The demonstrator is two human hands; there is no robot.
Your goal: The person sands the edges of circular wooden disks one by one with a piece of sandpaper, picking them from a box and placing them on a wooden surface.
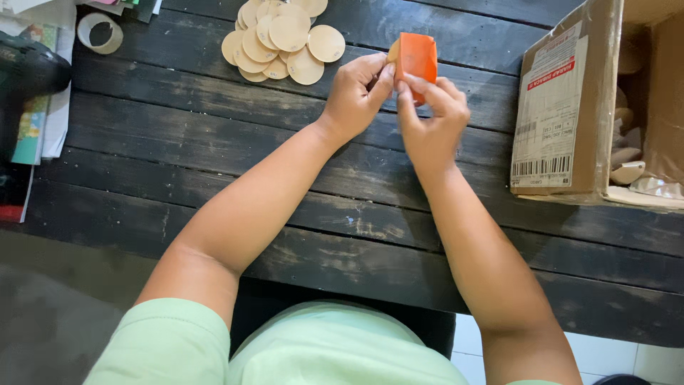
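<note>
Hands: left hand (pixel 354 91) and right hand (pixel 429 117) meet above the far half of the table (pixel 214 142), fingers curled in a pinch on the same small things.
Grip: right hand's fingertips close on the lower edge of an orange sheet (pixel 417 58); left hand's thumb and fingers pinch a tan disc (pixel 392 51) at the sheet's left edge. Neither hand is spread open.
Sheet: one, folded or bent, standing nearly upright, long axis running away from the person, top edge tipped slightly right.
Disc: only a sliver shows behind the sheet; its facing cannot be told.
Pile: about a dozen or more tan discs (pixel 281 39) overlap flat on the table, far left of the hands, apart from them; exact count unclear because of overlap and the picture's top edge.
Box: one open cardboard box (pixel 570 107) lies on its side at the right, label toward the hands, pale rounded pieces inside.
Tape: one roll (pixel 100 33) at the far left corner, beside papers (pixel 43 107).
Room: bare dark planks lie between the forearms and to the left of them; the table's near edge runs just in front of the person's body.
</note>
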